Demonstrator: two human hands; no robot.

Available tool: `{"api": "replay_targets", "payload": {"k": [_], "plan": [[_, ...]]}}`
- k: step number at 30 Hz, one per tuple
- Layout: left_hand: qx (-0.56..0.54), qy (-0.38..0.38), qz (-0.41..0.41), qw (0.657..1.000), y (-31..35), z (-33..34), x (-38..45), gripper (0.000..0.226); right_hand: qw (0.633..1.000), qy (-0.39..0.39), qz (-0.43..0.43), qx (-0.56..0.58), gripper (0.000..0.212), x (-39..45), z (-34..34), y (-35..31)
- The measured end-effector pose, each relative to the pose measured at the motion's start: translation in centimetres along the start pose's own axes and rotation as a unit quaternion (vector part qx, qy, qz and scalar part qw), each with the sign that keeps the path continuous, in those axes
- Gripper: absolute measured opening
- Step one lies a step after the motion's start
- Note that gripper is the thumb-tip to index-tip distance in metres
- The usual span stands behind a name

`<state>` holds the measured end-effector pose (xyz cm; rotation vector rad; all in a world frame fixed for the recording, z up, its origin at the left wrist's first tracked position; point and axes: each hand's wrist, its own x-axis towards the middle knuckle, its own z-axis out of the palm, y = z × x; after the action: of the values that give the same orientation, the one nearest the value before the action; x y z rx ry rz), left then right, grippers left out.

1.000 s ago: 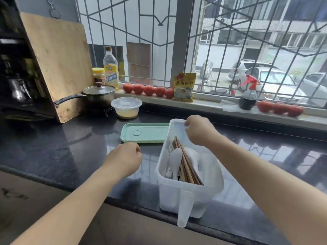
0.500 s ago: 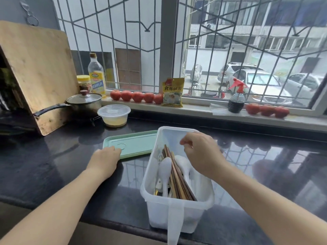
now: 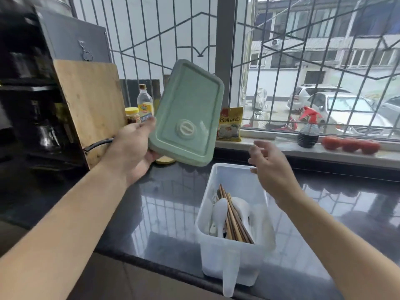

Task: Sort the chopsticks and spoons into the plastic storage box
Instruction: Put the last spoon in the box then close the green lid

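Note:
A clear plastic storage box [image 3: 207,265] stands on the dark counter near its front edge. Inside lie several brown chopsticks [image 3: 232,215] and white spoons [image 3: 219,213]. My left hand [image 3: 132,148] grips the green lid [image 3: 188,113] by its lower left corner and holds it tilted in the air, up and to the left of the box. Over the box's far right corner, my right hand [image 3: 270,167] hovers with its fingers spread and nothing in them.
A wooden cutting board [image 3: 88,109] leans at the left, with a pan handle [image 3: 97,145] sticking out below it. On the windowsill stand an oil bottle [image 3: 145,102], a jar [image 3: 132,114], a yellow packet [image 3: 229,123], a spray bottle [image 3: 308,131] and tomatoes [image 3: 350,145].
My left hand took the green lid off the counter and raised it, tilted. My right hand came off the box's contents and opened. The camera view tilted upward.

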<state>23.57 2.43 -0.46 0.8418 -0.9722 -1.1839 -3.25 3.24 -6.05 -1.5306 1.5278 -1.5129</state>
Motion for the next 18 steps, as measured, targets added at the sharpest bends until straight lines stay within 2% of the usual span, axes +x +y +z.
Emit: {"api": "replay_targets", "payload": {"k": [1,2,3,4,6,8,10,12,13,14,15,16,18], "plan": [[-0.028,-0.041,-0.037,0.998,0.6,1.2,-1.5,0.031,0.990,-0.016,0.042,0.132,0.037,0.1,-0.7,-1.6],[-0.036,-0.073,-0.068,0.994,0.9,2.4,-3.0,0.030,0.958,-0.042,0.086,0.269,0.041,0.1,-1.6,-3.2],[-0.038,-0.095,-0.092,0.991,0.7,3.0,-4.2,0.029,0.922,-0.058,0.118,0.365,0.044,0.2,-2.6,-4.5],[-0.034,-0.112,-0.113,0.987,0.3,3.6,-5.4,0.028,0.906,-0.065,0.132,0.396,0.044,0.3,-3.4,-5.4],[0.014,-0.150,-0.156,0.976,-0.7,4.1,-7.1,0.029,0.944,-0.035,0.128,0.302,0.027,-0.1,-4.2,-6.0],[0.125,-0.202,-0.167,0.957,-1.8,4.0,-7.8,0.036,0.976,-0.003,0.125,0.180,0.017,-0.8,-4.2,-5.4],[0.293,-0.184,-0.101,0.933,-3.5,3.5,-7.4,0.046,0.978,-0.014,0.155,0.141,0.016,-1.6,-4.0,-4.2],[0.492,-0.108,-0.031,0.864,-5.1,2.5,-6.7,0.048,0.972,-0.011,0.202,0.120,0.018,-2.1,-4.4,-3.1],[0.545,-0.096,-0.046,0.831,-5.8,2.0,-6.7,0.044,0.968,0.004,0.221,0.121,0.019,-1.9,-4.7,-2.6],[0.555,-0.115,-0.093,0.818,-6.5,1.6,-6.9,0.040,0.964,0.023,0.231,0.129,0.019,-1.7,-5.1,-2.3],[0.524,-0.147,-0.155,0.825,-7.2,1.3,-7.2,0.038,0.962,0.042,0.230,0.140,0.021,-1.4,-5.5,-2.1],[0.467,-0.173,-0.209,0.842,-7.8,1.1,-7.5,0.040,0.960,0.058,0.227,0.156,0.027,-1.2,-6.0,-2.0],[0.367,-0.223,-0.262,0.864,-8.4,1.4,-8.4,0.043,0.951,0.079,0.219,0.204,0.049,-0.6,-6.7,-1.9]]}}
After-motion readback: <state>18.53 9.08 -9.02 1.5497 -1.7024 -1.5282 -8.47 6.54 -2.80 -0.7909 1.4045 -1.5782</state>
